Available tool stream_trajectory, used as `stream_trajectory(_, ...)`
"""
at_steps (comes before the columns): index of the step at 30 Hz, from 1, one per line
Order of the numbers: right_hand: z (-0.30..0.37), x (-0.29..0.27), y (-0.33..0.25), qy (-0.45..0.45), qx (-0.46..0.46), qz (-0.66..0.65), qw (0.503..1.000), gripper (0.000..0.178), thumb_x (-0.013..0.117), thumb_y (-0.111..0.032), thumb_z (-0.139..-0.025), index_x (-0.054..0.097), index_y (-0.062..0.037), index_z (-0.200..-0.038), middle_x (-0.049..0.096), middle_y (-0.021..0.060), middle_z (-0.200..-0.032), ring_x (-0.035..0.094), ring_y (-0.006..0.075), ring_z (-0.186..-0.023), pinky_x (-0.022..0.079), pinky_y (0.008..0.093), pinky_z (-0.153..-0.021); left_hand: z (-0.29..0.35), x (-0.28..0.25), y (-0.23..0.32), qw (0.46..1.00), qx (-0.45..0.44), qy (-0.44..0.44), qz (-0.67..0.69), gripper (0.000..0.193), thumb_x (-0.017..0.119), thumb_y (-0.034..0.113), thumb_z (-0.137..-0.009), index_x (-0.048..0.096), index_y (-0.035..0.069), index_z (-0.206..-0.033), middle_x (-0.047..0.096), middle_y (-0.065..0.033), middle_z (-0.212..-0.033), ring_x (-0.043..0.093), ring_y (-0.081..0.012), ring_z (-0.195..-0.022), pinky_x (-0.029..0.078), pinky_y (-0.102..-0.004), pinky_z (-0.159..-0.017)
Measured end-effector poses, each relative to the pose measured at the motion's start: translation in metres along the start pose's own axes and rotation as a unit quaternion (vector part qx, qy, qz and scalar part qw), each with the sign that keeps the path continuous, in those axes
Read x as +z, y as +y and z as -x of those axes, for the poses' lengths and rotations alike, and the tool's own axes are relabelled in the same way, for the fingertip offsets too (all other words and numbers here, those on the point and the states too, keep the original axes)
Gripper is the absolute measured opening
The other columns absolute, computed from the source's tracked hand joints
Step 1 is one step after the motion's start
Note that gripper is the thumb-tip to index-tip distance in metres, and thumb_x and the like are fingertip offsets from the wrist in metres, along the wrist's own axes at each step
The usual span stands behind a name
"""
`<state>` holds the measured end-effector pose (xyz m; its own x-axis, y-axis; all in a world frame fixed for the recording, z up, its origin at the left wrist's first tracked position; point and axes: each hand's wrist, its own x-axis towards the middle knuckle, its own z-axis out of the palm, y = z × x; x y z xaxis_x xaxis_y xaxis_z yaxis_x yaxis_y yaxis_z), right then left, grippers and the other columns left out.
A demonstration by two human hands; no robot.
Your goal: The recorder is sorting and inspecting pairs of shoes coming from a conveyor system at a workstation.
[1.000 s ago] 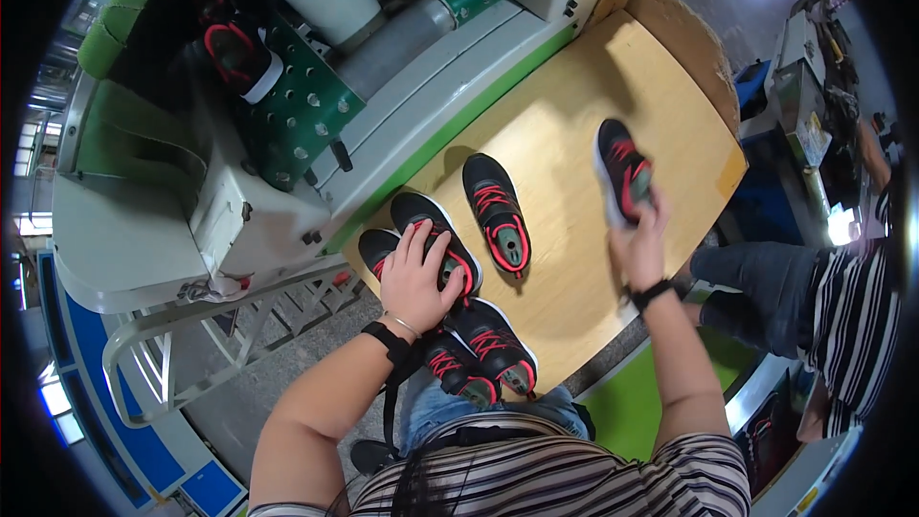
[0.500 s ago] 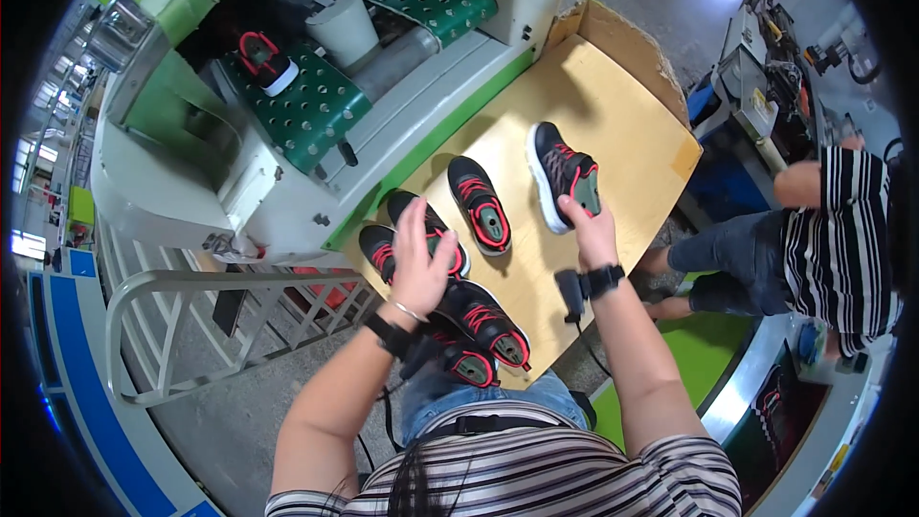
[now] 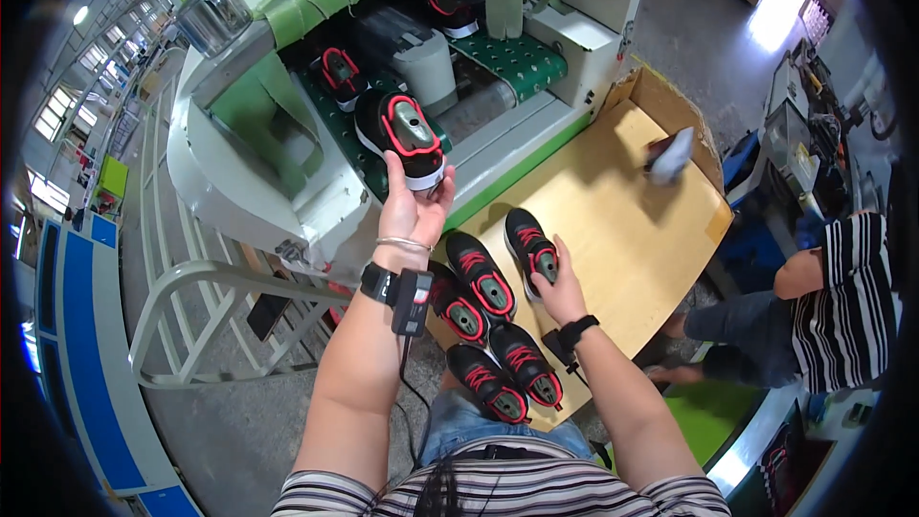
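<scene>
My left hand is closed around the heel end of a black shoe with red trim, a white sole and a grey-green insert in its opening. It holds that shoe up at the front of the machine's green perforated belt. My right hand grips a matching black shoe on the table, thumb at its collar and fingers along its right side. Left of and below that shoe, several like it lie close together, among them one shoe and another shoe. All have red laces.
The wooden table has a cardboard edge. Near it is a dark and pale thing, smeared by motion. Two shoes sit in the machine on its green belt. A metal rail stands left; a person stands right.
My left hand has moved from above the table shoes to the machine and now holds a shoe. My right hand has shifted left onto another shoe. A blurred thing has appeared by the cardboard.
</scene>
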<state>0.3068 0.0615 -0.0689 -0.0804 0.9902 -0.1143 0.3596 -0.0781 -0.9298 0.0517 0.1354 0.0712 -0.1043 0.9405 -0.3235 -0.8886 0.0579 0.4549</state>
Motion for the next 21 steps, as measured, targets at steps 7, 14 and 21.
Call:
stream_trajectory(7, -0.025, -0.061, -0.126, 0.026, -0.109, -0.211, 0.971, 0.063, 0.062, -0.005, -0.093, 0.033, -0.0042, -0.148, 0.06, 0.0138, -0.123, 0.059, 0.0205, -0.112, 0.046, 0.0331, -0.099, 0.0, -0.012, 0.002, 0.998, 0.031, -0.047, -0.029, 0.063, 0.049, 0.055, -0.098, 0.054, 0.001, -0.13, 0.059, -0.0171, -0.13, 0.063, -0.0274, -0.107, 0.052, -0.0368, -0.093)
stream_trajectory(14, -0.22, -0.062, -0.232, 0.142, -0.396, 0.005, 0.907, 0.061, 0.063, -0.007, -0.087, 0.041, -0.0121, -0.144, 0.059, 0.0203, -0.128, 0.058, 0.0378, -0.116, 0.046, 0.0408, -0.1, 0.039, -0.06, -0.078, 0.492, 0.241, -0.111, -0.829, 0.047, 0.063, 0.039, -0.091, 0.062, 0.008, -0.127, 0.056, -0.0166, -0.137, 0.05, -0.037, -0.128, 0.038, -0.0466, -0.107)
stream_trajectory(21, -0.273, 0.017, -0.182, 0.253, -0.354, 0.103, 0.895, 0.063, 0.066, -0.014, -0.085, 0.042, -0.0179, -0.143, 0.049, 0.0178, -0.14, 0.056, 0.0396, -0.117, 0.039, 0.0463, -0.104, 0.047, -0.1, -0.106, 0.38, 0.21, -0.09, -0.896, 0.038, 0.061, 0.032, -0.091, 0.063, 0.007, -0.119, 0.056, -0.0153, -0.136, 0.05, -0.0392, -0.126, 0.043, -0.0454, -0.098)
